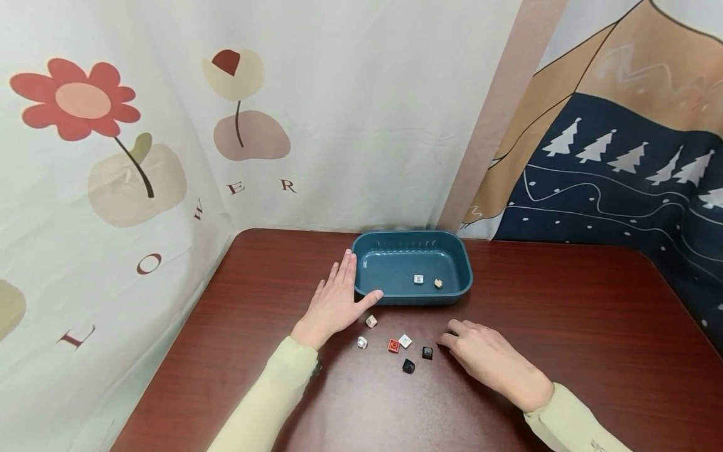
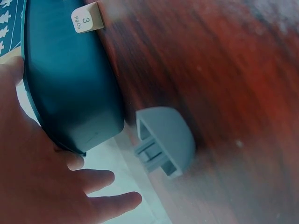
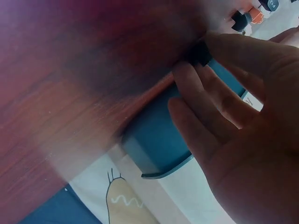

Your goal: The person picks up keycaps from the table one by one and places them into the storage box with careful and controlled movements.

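My left hand [image 1: 337, 300] rests against the left end of a dark teal tub [image 1: 412, 300], thumb at its front rim and fingers straight along its side. My right hand [image 1: 488, 355] is low over the table to the right, pinching a small black keycap [image 3: 201, 52] between thumb and fingers. Between the hands lie loose keycaps: a red one [image 1: 393, 345], a white one [image 1: 405, 341], two black ones, [image 1: 427, 353] and a tilted black keycap [image 1: 409, 366]. Nearer the left hand are a cream keycap [image 1: 371, 321] and an upturned pale keycap [image 1: 362, 342].
Inside the tub sit a white keycap [image 1: 418, 279] and a beige keycap [image 1: 438, 284]. The tub stands at the back edge of a reddish-brown table [image 1: 553, 301]. Behind hangs a printed curtain [image 1: 361, 113], close to the table's back and left edges.
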Motion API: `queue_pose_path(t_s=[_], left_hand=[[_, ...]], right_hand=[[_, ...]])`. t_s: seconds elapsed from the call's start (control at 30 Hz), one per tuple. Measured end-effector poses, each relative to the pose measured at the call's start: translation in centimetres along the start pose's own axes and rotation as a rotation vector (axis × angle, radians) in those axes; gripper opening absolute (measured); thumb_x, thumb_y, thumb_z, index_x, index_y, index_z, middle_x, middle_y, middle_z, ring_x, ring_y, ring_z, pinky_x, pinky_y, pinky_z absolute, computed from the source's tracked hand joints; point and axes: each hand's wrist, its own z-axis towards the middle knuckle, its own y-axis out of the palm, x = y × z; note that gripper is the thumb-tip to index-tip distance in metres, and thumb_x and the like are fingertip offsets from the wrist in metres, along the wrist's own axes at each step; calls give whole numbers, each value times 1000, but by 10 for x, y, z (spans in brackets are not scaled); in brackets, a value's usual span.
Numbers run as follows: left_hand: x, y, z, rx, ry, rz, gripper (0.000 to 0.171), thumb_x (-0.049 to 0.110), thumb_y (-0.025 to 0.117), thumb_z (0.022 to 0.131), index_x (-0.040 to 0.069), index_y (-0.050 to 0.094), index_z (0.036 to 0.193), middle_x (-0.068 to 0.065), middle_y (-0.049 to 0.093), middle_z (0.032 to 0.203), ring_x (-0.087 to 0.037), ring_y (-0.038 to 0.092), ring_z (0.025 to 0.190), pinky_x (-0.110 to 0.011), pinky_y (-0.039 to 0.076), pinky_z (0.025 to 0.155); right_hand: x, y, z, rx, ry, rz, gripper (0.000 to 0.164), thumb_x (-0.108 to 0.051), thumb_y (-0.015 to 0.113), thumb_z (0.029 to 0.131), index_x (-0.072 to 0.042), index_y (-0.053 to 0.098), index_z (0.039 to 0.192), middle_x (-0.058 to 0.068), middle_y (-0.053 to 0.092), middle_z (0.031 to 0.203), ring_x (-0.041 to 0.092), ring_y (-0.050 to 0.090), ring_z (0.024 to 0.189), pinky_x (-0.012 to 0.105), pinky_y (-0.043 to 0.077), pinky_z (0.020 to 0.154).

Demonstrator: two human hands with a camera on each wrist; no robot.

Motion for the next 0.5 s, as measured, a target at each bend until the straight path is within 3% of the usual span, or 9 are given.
queue_pose_path(t_s=[0.23, 0.5], left_hand=[[0, 1, 1, 4, -1, 12, 107, 80, 42, 95, 10, 6, 167, -3, -1, 174, -37, 14, 158, -64, 23, 120], [1, 0, 0, 3, -2, 16, 107, 80, 42, 95, 10, 5, 167, -3, -2, 174, -37, 14, 158, -64, 23, 120]], right_hand=[[0, 2, -3, 54, -2, -5, 16, -1, 81, 85, -14, 75, 91, -4, 53, 81, 10, 54, 70, 27, 52, 60], [1, 3, -4, 55, 20, 4, 14, -2, 79, 86, -14, 74, 89, -5, 51, 79, 10, 53, 68, 26, 50, 57]])
